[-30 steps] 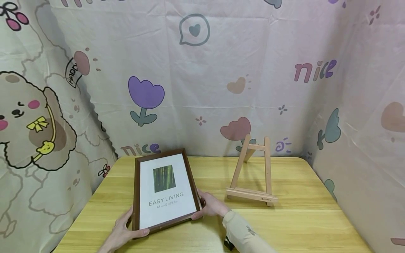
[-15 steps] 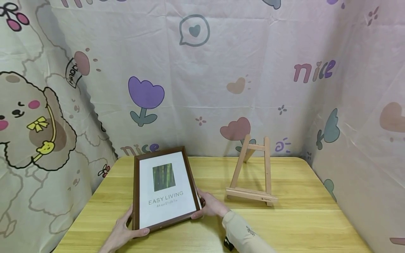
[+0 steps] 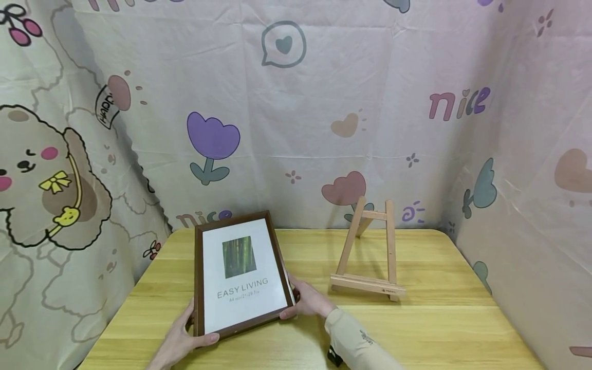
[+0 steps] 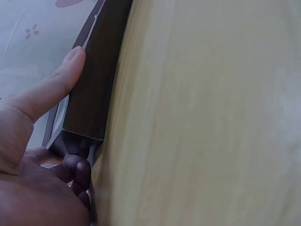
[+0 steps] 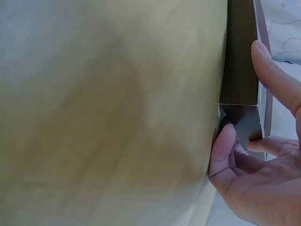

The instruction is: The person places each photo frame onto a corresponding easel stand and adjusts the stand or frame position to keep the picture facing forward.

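Observation:
A dark brown picture frame (image 3: 245, 298) with a white insert reading "EASY LIVING" and a small green bamboo picture leans back on the left half of the table, its far end tilted up. My left hand (image 3: 178, 336) grips its lower left corner, thumb over the front edge. At the lower right corner my right hand (image 3: 310, 300) holds it likewise. Seen from the left wrist, curled fingers of the left hand (image 4: 37, 188) go under the frame's side (image 4: 91, 89). In the right wrist view, the right hand (image 5: 263, 183) has fingertips tucked beneath the frame's corner (image 5: 241, 61).
A small wooden easel (image 3: 367, 284) stands on the right half of the wood-grain table (image 3: 444, 329). Behind and at both sides hangs a printed cloth (image 3: 296, 118), close to the table's back edge.
The far end of the picture frame has risen slightly, tilting it a little more upright. Both hands keep their grip on the lower corners. The easel has stayed put.

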{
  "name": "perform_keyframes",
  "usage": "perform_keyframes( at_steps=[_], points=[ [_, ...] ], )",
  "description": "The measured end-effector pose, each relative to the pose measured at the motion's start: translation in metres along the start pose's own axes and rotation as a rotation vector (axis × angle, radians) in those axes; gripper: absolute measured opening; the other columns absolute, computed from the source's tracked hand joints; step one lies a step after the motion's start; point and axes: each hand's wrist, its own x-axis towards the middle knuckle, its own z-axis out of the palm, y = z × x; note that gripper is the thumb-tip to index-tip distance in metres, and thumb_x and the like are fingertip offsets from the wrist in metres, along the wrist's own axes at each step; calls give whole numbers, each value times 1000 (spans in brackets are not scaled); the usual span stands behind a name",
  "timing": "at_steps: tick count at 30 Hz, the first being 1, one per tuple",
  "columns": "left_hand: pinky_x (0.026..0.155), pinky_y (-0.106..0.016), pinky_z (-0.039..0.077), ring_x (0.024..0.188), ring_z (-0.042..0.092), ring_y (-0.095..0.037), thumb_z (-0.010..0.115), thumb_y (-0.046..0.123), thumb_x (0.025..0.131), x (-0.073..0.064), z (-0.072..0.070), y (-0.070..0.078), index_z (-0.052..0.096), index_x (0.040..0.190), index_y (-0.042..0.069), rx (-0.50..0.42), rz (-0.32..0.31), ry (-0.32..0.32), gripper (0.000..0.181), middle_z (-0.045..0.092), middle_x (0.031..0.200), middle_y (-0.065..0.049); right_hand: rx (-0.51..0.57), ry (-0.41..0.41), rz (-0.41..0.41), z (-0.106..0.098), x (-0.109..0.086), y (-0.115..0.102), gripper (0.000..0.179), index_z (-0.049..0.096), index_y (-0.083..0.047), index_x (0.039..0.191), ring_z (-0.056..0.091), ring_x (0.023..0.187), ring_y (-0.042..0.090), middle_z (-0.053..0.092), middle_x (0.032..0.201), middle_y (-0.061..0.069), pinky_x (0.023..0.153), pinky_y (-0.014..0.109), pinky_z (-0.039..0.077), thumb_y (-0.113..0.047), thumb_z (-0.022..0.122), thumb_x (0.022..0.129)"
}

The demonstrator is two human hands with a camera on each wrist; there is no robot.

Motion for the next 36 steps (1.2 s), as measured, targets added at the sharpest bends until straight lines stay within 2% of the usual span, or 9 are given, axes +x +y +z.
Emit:
perform_keyframes(
  at_steps=[5, 8, 11, 15, 21, 26, 30, 32, 36],
  points=[
    [114, -75, 24, 148, 13, -58, 87, 32, 78, 1, 1, 1, -4, 162, 5, 4, -15, 2, 126, 5, 165, -33, -11, 10, 14, 0, 0, 0, 115, 23, -15, 161, 61, 85, 7, 71, 105, 5, 87, 30, 53, -26, 92, 70],
    [115, -73, 25, 148, 14, -57, 88, 32, 77, 1, 1, 2, -3, 161, 3, 4, -10, 12, 127, 6, 165, -33, -24, 19, -1, 1, 0, 0, 114, 23, -15, 162, 64, 89, 13, 71, 109, 9, 89, 34, 54, -26, 92, 72],
    [116, -71, 27, 148, 16, -57, 88, 31, 77, 2, 2, 3, -3, 161, 1, 3, 2, 19, 127, 6, 165, -34, -33, 36, -8, 1, -2, -1, 114, 22, -12, 161, 66, 111, 29, 66, 128, 19, 100, 46, 53, -26, 92, 72],
    [115, -70, 30, 148, 16, -56, 87, 31, 78, 3, 3, 4, -5, 161, 2, -5, 8, 19, 127, 6, 165, -34, -36, 54, 13, 1, -4, -3, 116, 21, -9, 161, 48, 138, 41, 44, 155, 23, 115, 58, 41, -28, 92, 71],
    [108, -51, 47, 138, 44, -49, 87, 30, 78, 1, 5, 6, -2, 162, 6, -20, 32, 42, 125, 24, 162, -31, -27, 60, 14, -1, -5, -4, 116, 22, -7, 161, 46, 140, 42, 42, 157, 23, 116, 59, 38, -27, 92, 71],
    [100, -35, 52, 131, 54, -43, 88, 24, 77, 2, 7, 8, -1, 163, 11, -70, 58, 54, 125, 30, 161, -29, -26, 68, 14, -2, -8, -3, 116, 19, -6, 161, 47, 139, 44, 39, 158, 24, 115, 60, 39, -28, 91, 72],
    [95, -18, 50, 133, 53, -42, 88, 23, 78, 2, 7, 10, -2, 163, 13, -95, 80, 52, 125, 30, 161, -27, -19, 77, 9, -2, -9, -2, 116, 18, -5, 161, 49, 137, 44, 37, 159, 24, 113, 59, 42, -28, 90, 73],
    [102, -19, 48, 140, 44, -44, 88, 24, 78, 3, 7, 11, -3, 163, 13, -72, 89, 57, 125, 25, 164, -26, -17, 83, 13, -2, -10, -2, 116, 18, -6, 161, 51, 135, 43, 38, 159, 24, 112, 58, 44, -29, 90, 73],
    [118, -42, 39, 150, 26, -46, 87, 26, 79, 4, 7, 13, -7, 162, 10, -51, 90, 52, 127, 12, 167, -26, -16, 100, -10, -2, -10, -1, 117, 17, -8, 161, 59, 126, 38, 48, 152, 21, 107, 54, 49, -27, 90, 73]
  ],
)
